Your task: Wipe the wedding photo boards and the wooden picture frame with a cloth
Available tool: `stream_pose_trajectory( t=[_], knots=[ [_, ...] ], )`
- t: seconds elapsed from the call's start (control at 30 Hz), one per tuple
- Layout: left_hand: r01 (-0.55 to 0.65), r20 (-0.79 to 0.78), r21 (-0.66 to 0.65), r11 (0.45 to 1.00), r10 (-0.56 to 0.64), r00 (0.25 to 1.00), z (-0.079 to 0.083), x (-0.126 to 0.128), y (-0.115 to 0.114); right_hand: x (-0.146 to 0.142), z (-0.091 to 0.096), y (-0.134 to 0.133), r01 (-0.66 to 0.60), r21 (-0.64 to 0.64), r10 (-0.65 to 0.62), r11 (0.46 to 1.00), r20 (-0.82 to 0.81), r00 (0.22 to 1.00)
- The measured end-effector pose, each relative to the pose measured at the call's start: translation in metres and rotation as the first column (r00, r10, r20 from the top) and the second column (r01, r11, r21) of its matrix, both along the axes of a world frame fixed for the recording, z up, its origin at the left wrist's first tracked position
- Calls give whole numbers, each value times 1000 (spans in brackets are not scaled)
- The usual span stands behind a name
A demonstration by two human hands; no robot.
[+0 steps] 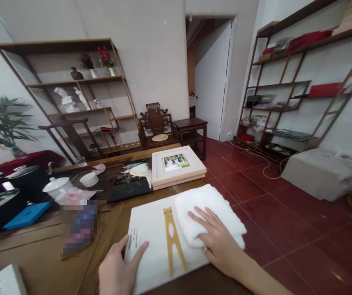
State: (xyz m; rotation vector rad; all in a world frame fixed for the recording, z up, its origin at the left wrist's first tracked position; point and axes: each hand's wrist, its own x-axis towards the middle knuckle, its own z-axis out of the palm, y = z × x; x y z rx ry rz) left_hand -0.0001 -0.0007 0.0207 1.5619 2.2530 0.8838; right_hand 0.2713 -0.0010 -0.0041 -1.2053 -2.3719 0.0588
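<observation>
A white canvas panel [151,229] lies at the table's near edge. On its face is a yellow long-legged cat figure [172,237], with small dark print at the left. My left hand [119,262] grips the panel's left edge, thumb on top and fingers along the side. A folded white towel [215,200] covers the panel's right part and hangs past its right edge. Flat on that towel lies my right hand [215,233], fingers spread and a ring on one of them. The panel's underside is hidden.
Beyond the panel sit a framed photo [194,164] and a dark picture [123,184]. To the left are a blue box [27,215], a white lidded bowl [56,186], a white cup [89,179], dark pots [28,180] and a pixelated item [79,229].
</observation>
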Motion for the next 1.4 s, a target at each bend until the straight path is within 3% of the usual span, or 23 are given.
stream_pose_trajectory(
  t=[0.07,0.17,0.23,0.33,0.43,0.53,0.63,0.83,0.9,0.97,1.07,1.23,1.3,1.4],
  knots=[
    [10,-45,61,998,-7,999,-8,0,-1,1,0,-1,-5,5,5,1000,-8,1000],
    [132,-104,158,979,-117,988,-20,-5,2,4,3,3,5,22,-3,1000,-67,998],
    [274,-107,215,937,-256,961,-27,-10,4,6,7,12,49,42,-43,998,-136,990],
    [477,-66,156,865,-473,879,-31,-14,5,4,15,36,37,51,-29,998,-150,988],
    [519,-42,114,847,-518,854,-29,-13,4,-3,21,61,-66,-2,66,998,-35,997],
    [516,-27,142,845,-518,855,-27,-11,3,-10,24,69,-87,-64,90,994,42,995],
    [511,-38,171,843,-512,858,-28,-10,5,-9,26,50,-118,-114,128,986,91,988],
    [500,-52,149,853,-498,865,-32,-10,4,-1,31,-29,-229,-213,265,950,159,951],
    [507,-57,160,847,-505,861,-34,-11,2,1,33,-36,-242,-231,280,942,150,948],
    [516,-61,159,842,-513,856,-34,-12,2,2,35,-26,-207,-226,237,952,117,964],
    [538,-72,134,832,-533,843,-34,-14,1,-3,35,14,-147,-174,163,974,86,983],
    [533,-106,129,836,-523,846,-33,-14,1,-12,33,74,-163,-159,178,974,83,981],
    [531,-114,122,839,-520,847,-33,-14,2,-13,32,82,-157,-171,173,973,83,981],
    [526,-125,117,842,-513,849,-34,-13,3,-14,32,73,-124,-181,145,976,105,984]
  ],
)
